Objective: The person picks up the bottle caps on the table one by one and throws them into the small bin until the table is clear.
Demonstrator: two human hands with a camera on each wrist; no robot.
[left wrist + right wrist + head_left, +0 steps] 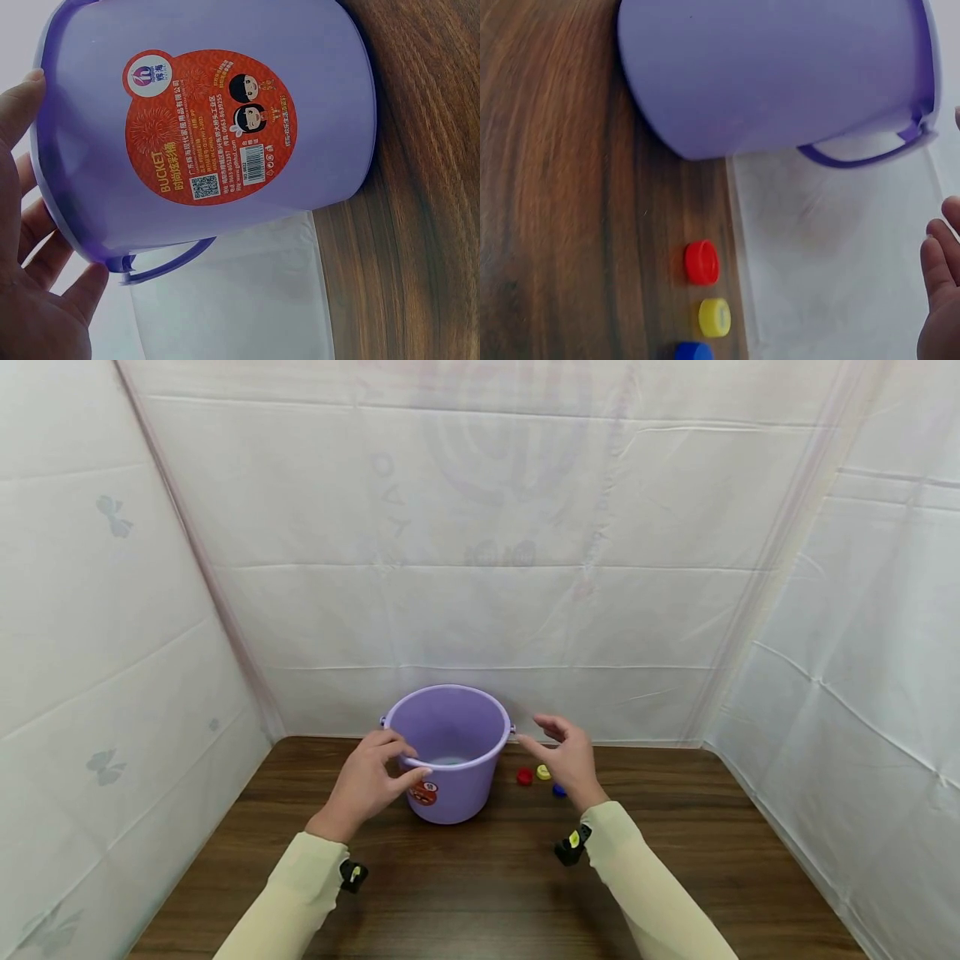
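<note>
1. Currently, a round light-purple plastic bucket (pixel 450 800) stands upright between the two hands, just beside the left one.
2. The left hand (pixel 366 782) grips the bucket's rim on its near left side, thumb and fingers bent about the edge.
3. The right hand (pixel 576 764) holds nothing; its fingers are relaxed and parted, the thumb close to the rim on the bucket's right side.
4. Below the left hand, a red printed paper label (pixel 210 135) sits on the bucket's wall; beyond both hands hangs a thin purple handle (pixel 855 162).
5. Under the right hand, toward the bucket, lie three small round caps: a red one (pixel 702 262) nearest the bucket, then a yellow one (pixel 715 318) and a blue one (pixel 693 351).
6. Beneath both hands spreads a dark-brown wood-grain table (pixel 450 893); a creased white sheet (pixel 480 618) hangs beyond them.
</note>
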